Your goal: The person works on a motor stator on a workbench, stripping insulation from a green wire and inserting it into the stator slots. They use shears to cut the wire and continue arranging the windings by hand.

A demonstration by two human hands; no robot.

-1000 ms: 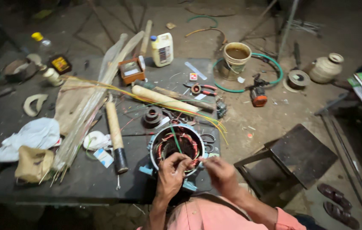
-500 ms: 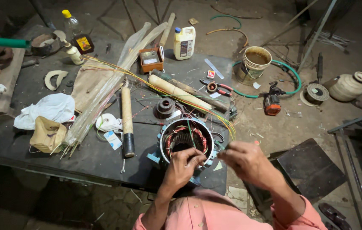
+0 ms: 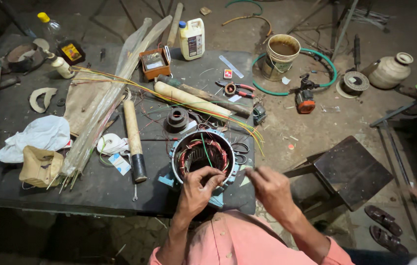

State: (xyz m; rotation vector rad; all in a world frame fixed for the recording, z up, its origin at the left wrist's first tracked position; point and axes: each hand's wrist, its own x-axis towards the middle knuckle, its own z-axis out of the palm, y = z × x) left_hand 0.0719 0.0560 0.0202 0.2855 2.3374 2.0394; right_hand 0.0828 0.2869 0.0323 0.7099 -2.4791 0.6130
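motor stator [image 3: 203, 156], round with reddish copper windings inside, sits at the near edge of the dark counter [image 3: 95, 186]. left hand [image 3: 199, 189] rests on its near rim, fingers curled and pinching at the windings by a thin green wire [image 3: 207, 156]. right hand [image 3: 269, 189] hovers just beside the stator, fingertips pinched narrow on something too thin to make out. a wooden-handled mallet [image 3: 134, 140] lies to the left, scissors [image 3: 240, 152] to the right.

Grimy metal, coppery windings

Round grey metal motor stator [image 3: 203, 156] looks dull; at ten o'clock, the crumpled white cloth [image 3: 37, 136] is matt.
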